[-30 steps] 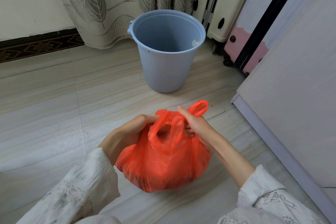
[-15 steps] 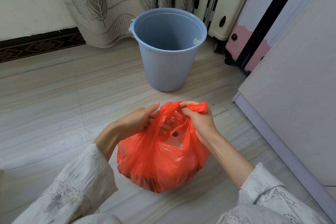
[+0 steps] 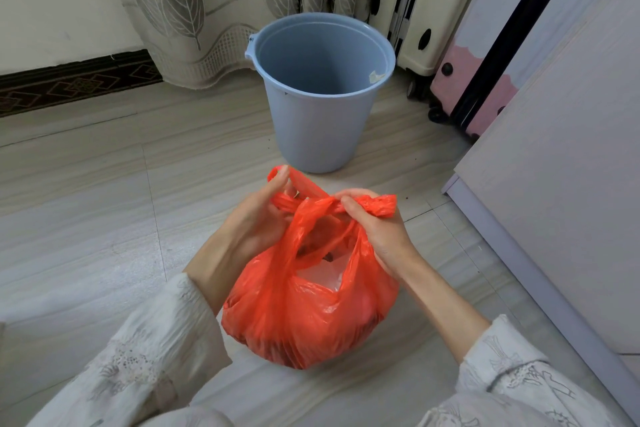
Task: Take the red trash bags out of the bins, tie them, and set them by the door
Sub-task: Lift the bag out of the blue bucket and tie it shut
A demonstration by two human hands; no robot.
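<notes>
- The red trash bag [image 3: 308, 302] sits on the floor at lower centre of the frame, in front of the emptied blue bin [image 3: 320, 90].
- The left hand [image 3: 258, 222] pinches one handle loop; the right hand [image 3: 375, 222] is clenched on the other.
- The two handles cross between the hands, running left to right across the bag's mouth, so pulling them apart sideways should cinch the knot.

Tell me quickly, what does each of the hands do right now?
Left hand: closed on one handle of the red bag.
Right hand: closed on the bag's other handle.
</notes>
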